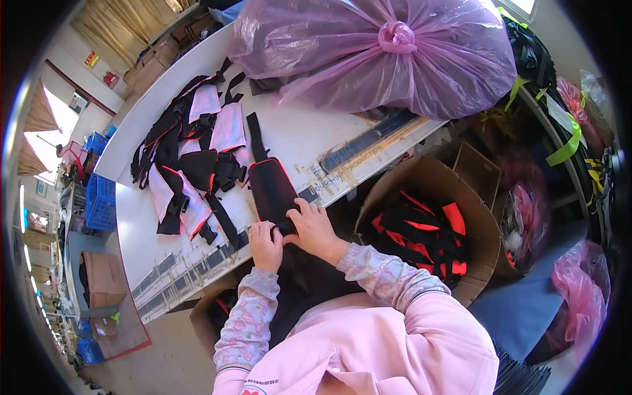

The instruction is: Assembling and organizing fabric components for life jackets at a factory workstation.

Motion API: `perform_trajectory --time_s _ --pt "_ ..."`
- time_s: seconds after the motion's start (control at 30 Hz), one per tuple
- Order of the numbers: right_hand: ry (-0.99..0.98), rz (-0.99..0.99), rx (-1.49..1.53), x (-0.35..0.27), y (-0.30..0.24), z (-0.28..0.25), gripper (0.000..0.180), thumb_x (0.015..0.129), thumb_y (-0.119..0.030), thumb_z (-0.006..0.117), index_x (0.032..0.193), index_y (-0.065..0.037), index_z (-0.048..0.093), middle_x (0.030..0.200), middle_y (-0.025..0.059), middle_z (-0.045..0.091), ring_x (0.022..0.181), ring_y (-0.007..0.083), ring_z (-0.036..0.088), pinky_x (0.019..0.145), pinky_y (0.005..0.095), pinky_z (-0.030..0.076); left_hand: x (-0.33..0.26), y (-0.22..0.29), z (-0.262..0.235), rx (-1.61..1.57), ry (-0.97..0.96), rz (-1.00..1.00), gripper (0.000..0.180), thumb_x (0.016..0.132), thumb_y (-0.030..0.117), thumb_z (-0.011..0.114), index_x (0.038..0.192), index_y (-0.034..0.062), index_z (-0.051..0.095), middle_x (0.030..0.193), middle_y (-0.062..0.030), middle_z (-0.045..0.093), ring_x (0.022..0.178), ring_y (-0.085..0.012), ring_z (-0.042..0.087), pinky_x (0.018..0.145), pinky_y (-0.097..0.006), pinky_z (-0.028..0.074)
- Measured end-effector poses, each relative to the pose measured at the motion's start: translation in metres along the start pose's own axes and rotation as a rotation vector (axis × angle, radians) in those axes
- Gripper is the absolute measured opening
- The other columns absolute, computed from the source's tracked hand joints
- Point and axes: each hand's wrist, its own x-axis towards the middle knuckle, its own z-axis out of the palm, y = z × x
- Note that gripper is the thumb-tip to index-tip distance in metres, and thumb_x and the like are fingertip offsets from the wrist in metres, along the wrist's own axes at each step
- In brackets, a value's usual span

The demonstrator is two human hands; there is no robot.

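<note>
A black padded strap with red edging [271, 187] lies on the white table, its narrow webbing end pointing away from me. At its near end, over the table's front edge, my left hand [265, 247] is closed on the black material. Beside it my right hand [313, 227] grips the same end, thumb close to the left fingers and fingertips on the pad. The hands partly hide what is between them. To the left lies a loose heap of black straps with buckles and shiny pinkish pads [226, 128].
A big tied pink plastic bag [395, 72] fills the table's far right. Below the edge at right stands an open cardboard box [484, 243] of black and red straps. Dark ruler-like strips [365, 141] lie along the table's edge. A blue crate [101, 203] is at left.
</note>
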Motion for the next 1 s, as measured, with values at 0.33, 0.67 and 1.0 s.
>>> perform_trajectory --time_s 0.33,0.67,1.0 --pt "0.294 0.085 0.429 0.030 0.019 0.018 0.022 0.069 0.009 0.056 0.088 -0.001 0.058 0.100 0.0213 0.058 0.093 0.0359 0.059 0.079 0.0382 0.048 -0.002 0.015 0.013 -0.061 0.048 -0.011 0.030 0.072 0.004 0.061 0.099 0.0019 0.048 0.099 -0.0168 0.052 0.095 -0.0372 0.051 0.083 -0.042 0.041" --pt "0.048 0.228 0.778 0.025 0.009 0.002 0.020 0.080 0.012 0.046 0.089 -0.001 0.057 0.075 0.0029 0.060 0.071 0.0114 0.057 0.063 0.0244 0.047 0.009 0.014 0.009 -1.609 0.059 -0.905 0.040 0.081 -0.007 0.044 0.121 -0.0006 0.051 0.108 -0.0108 0.059 0.103 -0.0218 0.058 0.091 -0.032 0.046" --pt "0.084 0.335 0.893 0.023 -0.007 -0.031 0.026 0.075 0.015 0.042 0.089 -0.002 0.055 0.081 0.0015 0.057 0.067 0.0077 0.051 0.056 0.0195 0.041 0.004 0.040 -0.027 -2.192 -0.316 -0.814 0.036 0.084 0.005 0.047 0.120 0.0013 0.053 0.111 -0.0131 0.062 0.101 -0.0238 0.060 0.093 -0.036 0.045"
